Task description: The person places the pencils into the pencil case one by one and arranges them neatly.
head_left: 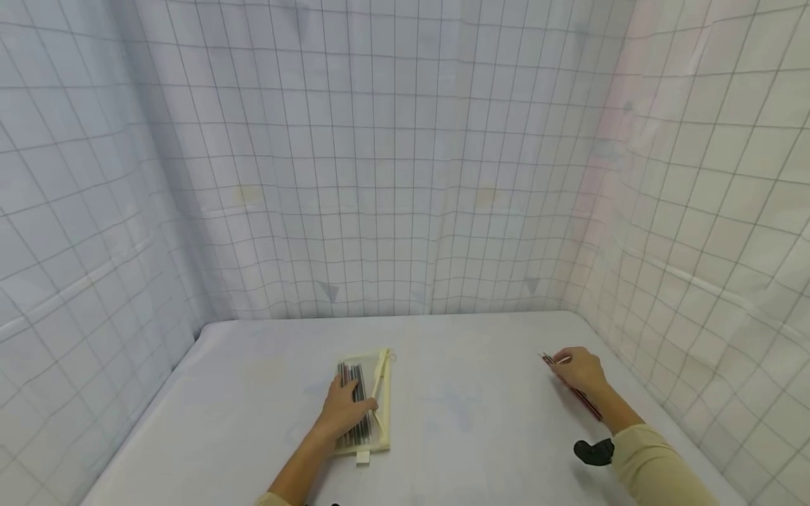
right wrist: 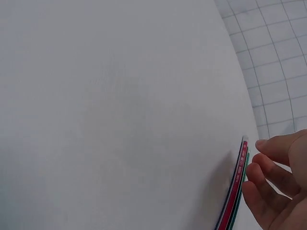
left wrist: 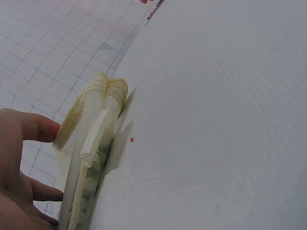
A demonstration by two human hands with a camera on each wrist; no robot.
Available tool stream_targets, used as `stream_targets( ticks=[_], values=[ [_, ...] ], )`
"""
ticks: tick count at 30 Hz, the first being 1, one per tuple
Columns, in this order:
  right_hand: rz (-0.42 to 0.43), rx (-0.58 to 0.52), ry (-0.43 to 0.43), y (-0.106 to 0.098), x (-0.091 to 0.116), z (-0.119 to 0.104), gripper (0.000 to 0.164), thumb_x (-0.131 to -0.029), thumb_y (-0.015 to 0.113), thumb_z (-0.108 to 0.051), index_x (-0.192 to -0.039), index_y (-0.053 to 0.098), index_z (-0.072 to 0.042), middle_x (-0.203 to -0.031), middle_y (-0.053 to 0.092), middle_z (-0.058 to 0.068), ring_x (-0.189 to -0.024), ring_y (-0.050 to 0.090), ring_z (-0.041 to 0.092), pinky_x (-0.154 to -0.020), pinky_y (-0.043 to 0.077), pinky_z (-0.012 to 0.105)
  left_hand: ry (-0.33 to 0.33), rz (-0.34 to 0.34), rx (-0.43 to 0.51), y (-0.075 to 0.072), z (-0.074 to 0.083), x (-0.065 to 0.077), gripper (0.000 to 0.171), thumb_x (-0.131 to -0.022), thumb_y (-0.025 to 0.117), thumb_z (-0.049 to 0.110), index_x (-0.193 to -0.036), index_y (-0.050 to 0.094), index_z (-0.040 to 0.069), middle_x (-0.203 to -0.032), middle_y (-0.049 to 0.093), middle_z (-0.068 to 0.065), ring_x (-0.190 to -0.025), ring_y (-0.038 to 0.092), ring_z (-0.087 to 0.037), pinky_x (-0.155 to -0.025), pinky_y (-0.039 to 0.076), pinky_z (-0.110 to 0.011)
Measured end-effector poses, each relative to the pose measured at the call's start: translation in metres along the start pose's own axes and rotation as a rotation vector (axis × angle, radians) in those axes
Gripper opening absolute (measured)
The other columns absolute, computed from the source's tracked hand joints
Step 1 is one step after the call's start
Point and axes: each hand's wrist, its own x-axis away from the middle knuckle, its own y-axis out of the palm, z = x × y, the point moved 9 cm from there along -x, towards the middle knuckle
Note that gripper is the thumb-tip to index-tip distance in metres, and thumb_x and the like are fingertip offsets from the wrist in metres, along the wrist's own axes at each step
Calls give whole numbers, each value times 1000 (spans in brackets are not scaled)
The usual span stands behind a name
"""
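A mesh pouch with pale yellow trim lies left of the middle of the table, with several slim dark pencils showing through it. My left hand rests across the pouch, fingers spread. From the left wrist view, fingertips touch the top and side of the pouch. Toward the right edge of the table lies a small bundle of pencils, red, green and dark blue. Loosely bent beside them are the fingers of my right hand; no firm hold shows. Part of this bundle is hidden behind the hand in the head view.
A white cloth covers the table. Grid-patterned curtains stand behind and on both sides. A black rounded piece sits by my right wrist. A small red spot marks the cloth near the pouch.
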Motion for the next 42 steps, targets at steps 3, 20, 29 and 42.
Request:
stream_targets(
  ticks=[3, 20, 29, 42],
  values=[
    [37, 83, -1, -7, 2, 4, 28, -95, 70, -14, -112, 70, 7, -89, 73, 8, -65, 66, 18, -59, 52, 35, 5, 5, -13, -2, 3, 1, 84, -86, 72, 27, -151, 37, -15, -162, 7, -40, -144, 13, -64, -110, 21, -77],
    [14, 274, -4, -1, 5, 12, 14, -91, 74, -13, -98, 78, -2, -100, 72, 18, -87, 67, 35, -69, 54, 49, 2, 11, -29, -1, 1, -1, 84, -85, 72, 27, -151, 39, -14, -162, 9, -40, -144, 15, -64, -109, 23, -77],
    [-57, 365, -42, 7, 0, 5, 11, -88, 69, -8, -96, 75, -2, -91, 71, 11, -79, 65, 27, -67, 54, 49, 3, 14, -38, -1, 0, -1, 84, -85, 72, 28, -151, 39, -14, -162, 9, -39, -144, 15, -64, -109, 22, -77],
    [-37, 321, -124, 20, -5, -24, 11, -84, 72, -8, -90, 70, 0, -83, 66, 7, -72, 59, 23, -62, 52, 40, 2, 17, -38, -1, -2, -1, 85, -84, 73, 28, -150, 39, -14, -161, 10, -40, -144, 16, -64, -110, 22, -76]
  ],
)
